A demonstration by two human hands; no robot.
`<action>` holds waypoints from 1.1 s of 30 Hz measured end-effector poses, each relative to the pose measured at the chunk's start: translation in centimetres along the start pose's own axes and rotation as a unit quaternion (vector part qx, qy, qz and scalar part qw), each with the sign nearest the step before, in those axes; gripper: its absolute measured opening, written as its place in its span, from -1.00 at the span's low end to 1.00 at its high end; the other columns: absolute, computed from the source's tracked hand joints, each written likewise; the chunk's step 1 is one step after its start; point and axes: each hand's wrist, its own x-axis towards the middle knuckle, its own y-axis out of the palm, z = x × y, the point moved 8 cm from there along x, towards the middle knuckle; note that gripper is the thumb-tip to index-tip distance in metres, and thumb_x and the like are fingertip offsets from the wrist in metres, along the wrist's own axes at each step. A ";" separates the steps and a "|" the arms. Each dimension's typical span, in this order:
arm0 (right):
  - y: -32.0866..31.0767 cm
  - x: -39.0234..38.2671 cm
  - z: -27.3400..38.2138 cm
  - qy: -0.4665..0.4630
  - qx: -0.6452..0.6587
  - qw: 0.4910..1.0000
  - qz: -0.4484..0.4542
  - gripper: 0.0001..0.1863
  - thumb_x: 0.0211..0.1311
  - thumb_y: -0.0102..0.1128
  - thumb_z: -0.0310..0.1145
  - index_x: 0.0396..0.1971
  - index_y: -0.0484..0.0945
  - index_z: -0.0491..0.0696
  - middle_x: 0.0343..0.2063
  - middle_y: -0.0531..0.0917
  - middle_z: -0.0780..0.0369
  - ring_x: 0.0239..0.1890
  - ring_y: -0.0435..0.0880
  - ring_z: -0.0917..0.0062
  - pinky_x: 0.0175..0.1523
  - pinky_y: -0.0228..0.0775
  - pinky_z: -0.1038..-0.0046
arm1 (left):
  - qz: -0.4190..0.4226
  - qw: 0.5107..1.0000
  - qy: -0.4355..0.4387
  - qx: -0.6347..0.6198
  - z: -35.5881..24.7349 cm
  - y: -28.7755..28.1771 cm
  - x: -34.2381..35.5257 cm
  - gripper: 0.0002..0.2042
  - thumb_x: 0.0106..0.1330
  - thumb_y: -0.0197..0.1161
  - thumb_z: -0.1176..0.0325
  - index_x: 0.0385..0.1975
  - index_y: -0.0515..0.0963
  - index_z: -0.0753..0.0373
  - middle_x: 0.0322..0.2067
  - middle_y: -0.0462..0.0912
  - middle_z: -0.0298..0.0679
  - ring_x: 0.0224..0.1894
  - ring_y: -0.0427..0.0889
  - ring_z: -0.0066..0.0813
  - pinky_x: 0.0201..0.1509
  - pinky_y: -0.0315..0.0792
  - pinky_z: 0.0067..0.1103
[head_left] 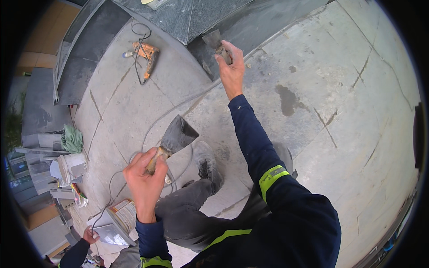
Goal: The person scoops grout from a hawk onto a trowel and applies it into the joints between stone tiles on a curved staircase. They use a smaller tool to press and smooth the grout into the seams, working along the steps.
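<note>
My left hand (145,178) is closed around the worn handle of a wide putty knife (179,134). Its broad grey blade points up and to the right, above the floor and near my boot (208,163). Farther off, my right arm is stretched out, and my right hand (232,71) grips a smaller putty knife (213,40) by its stained handle. That blade lies over the dark face of a grey stone structure (263,27), close to its corner; whether it touches cannot be told. The fingertips partly cover both handles.
An orange corded power tool (145,56) lies on the pale paved floor (330,89). A grey cable (172,107) crosses the paving. At lower left, another person's hand (90,235) is near a bucket (123,214). A green bag (71,138) and stone offcuts stand at far left.
</note>
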 end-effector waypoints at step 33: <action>0.0 1.2 2.2 0.030 -0.124 0.992 0.006 -0.48 0.31 0.48 -0.46 0.29 0.80 0.07 0.09 0.70 0.07 0.09 0.74 0.30 0.13 0.63 0.35 | 0.003 0.999 -0.029 -0.013 -0.4 0.1 1.2 -0.73 0.26 0.48 0.50 -0.07 0.83 0.46 -0.41 0.76 -0.05 -0.42 0.69 -0.41 -0.25 0.51 -0.50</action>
